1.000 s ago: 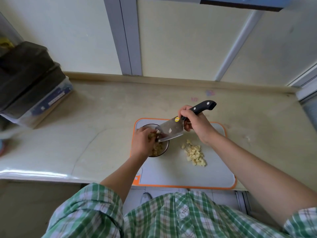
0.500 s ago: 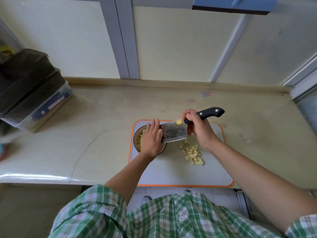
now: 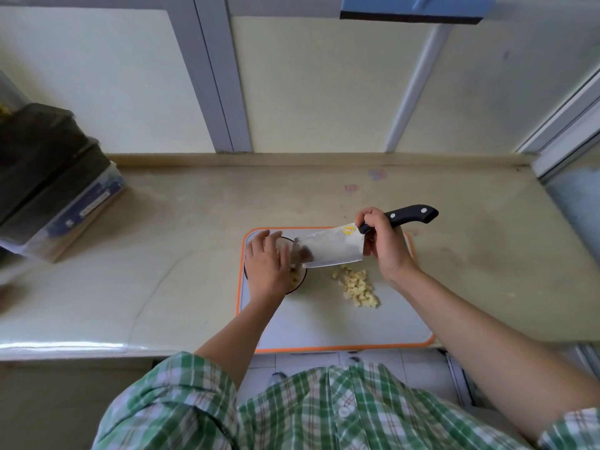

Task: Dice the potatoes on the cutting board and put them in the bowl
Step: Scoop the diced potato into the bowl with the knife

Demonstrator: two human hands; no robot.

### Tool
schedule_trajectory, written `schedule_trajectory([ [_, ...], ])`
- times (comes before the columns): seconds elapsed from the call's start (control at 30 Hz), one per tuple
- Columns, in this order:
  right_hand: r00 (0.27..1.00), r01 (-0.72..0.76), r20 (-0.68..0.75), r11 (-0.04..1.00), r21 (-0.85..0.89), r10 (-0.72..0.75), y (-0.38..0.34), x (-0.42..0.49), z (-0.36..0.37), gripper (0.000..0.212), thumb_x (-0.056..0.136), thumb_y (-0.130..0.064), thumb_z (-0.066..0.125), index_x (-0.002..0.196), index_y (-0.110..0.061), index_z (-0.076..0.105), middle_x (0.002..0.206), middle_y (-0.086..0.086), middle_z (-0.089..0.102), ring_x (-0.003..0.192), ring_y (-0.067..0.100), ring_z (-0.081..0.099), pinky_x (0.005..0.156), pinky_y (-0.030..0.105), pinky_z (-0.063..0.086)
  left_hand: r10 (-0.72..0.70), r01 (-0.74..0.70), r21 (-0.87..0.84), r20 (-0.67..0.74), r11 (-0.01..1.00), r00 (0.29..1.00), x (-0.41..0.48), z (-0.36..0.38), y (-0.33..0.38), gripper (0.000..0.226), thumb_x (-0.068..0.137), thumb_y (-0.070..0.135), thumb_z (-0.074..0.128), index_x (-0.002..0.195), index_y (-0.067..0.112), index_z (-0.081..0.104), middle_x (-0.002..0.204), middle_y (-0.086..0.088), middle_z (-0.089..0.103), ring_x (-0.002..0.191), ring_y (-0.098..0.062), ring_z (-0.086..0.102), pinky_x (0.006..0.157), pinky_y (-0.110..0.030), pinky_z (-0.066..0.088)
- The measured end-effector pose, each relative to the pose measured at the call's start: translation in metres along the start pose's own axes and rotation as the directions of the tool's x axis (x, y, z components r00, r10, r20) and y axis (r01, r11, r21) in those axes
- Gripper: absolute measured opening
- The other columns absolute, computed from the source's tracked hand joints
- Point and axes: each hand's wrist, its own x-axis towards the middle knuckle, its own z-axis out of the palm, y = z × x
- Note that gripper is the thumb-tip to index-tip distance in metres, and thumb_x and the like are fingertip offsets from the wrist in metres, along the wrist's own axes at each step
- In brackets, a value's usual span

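Head view: the R hand [image 3: 383,246] has its fingers curled round the black handle of the cleaver [image 3: 331,251], close to the blade. The blade shows its flat side to the camera, above the cutting board [image 3: 324,326], and its tip reaches toward the L hand [image 3: 268,266]. The L hand is palm down w/ fingers straight and close together, over the bowl [image 3: 301,280], and it hides most of the bowl. Whether its fingers touch the blade tip, cannot tell; this spot is blurred. In the bowl, btw. the L hand and the blade, some potato pieces [image 3: 294,275] show. The pile of diced potato [image 3: 357,287] lies on the board just below the blade, near the R hand's wrist and apart from the L hand. Far left of the L hand, dark containers [image 3: 48,177] stand on the counter [image 3: 181,241].
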Motion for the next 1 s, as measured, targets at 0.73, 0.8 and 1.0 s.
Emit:
schedule_trajectory([
  [0.73,0.987,0.137,-0.099,0.983,0.124,-0.125,0.004,-0.001,-0.038,0.007,0.081,-0.019,0.052,0.074,-0.020,0.056,0.068,-0.002,0.047,0.054,0.013,0.043,0.056,0.029,0.034,0.022,-0.018,0.079,-0.051,0.997,0.998,-0.003,0.000,-0.001,0.038,0.075,0.016,0.034,0.090,0.012,0.069,0.102,-0.011,0.060,0.101,-0.031,0.045,0.083,-0.031,0.032],
  [0.8,0.979,0.204,-0.031,0.978,0.033,-0.203,0.009,-0.003,-0.049,0.013,0.085,-0.005,0.059,0.084,-0.018,0.056,0.069,0.002,0.050,0.059,0.017,0.047,0.063,0.029,0.041,0.039,-0.039,0.034,0.004,0.999,0.999,-0.001,0.000,0.012,0.029,0.069,0.010,0.034,0.063,0.015,0.062,0.075,-0.007,0.062,0.082,-0.028,0.051,0.065,-0.029,0.032],
  [1.0,0.993,0.107,0.056,0.994,-0.030,-0.105,0.049,-0.014,-0.082,0.048,0.084,0.023,0.031,0.091,-0.016,0.060,0.086,0.001,0.061,0.084,0.025,0.062,0.086,0.035,0.051,0.119,-0.118,-0.016,0.202,0.993,0.972,-0.011,0.024,0.054,0.020,0.077,0.007,0.040,0.062,0.018,0.049,0.060,-0.003,0.053,0.060,-0.028,0.050,0.053,-0.032,0.023],
])
